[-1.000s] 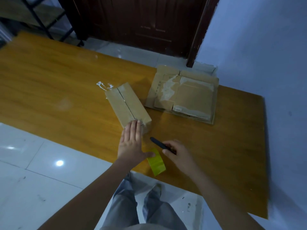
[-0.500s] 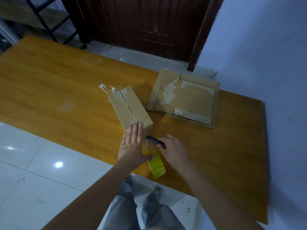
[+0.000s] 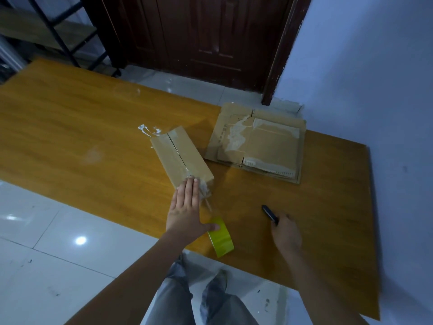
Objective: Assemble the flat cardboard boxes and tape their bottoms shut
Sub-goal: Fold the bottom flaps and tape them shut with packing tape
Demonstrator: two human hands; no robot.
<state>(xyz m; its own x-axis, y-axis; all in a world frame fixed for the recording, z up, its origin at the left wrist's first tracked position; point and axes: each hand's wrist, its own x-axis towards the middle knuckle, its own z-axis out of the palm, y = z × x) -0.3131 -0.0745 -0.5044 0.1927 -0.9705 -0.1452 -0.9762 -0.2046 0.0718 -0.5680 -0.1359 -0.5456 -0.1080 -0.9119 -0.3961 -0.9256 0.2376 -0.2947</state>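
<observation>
An assembled brown cardboard box (image 3: pixel 181 154) lies on the wooden table (image 3: pixel 70 137), clear tape running along its centre seam. My left hand (image 3: pixel 187 212) presses flat with straight fingers on the box's near end, its thumb touching a yellow-green tape roll (image 3: pixel 220 236) at the table's front edge. A strand of clear tape (image 3: pixel 207 201) hangs from the box's near end toward the roll. My right hand (image 3: pixel 284 233) is to the right on the table and grips a black cutter (image 3: pixel 269 213). A stack of flat cardboard boxes (image 3: pixel 257 141) lies behind.
White tape scraps (image 3: pixel 147 130) stick to the table beyond the box. A dark wooden door (image 3: pixel 199 36) and a blue wall (image 3: pixel 363 66) stand behind the table. A metal shelf frame (image 3: pixel 58 31) is at the far left. White tiled floor (image 3: pixel 58 242) lies in front.
My right hand has pulled the black cutter away from the tape strand to the right. The left hand still presses the box end, and the strand no longer reaches the roll.
</observation>
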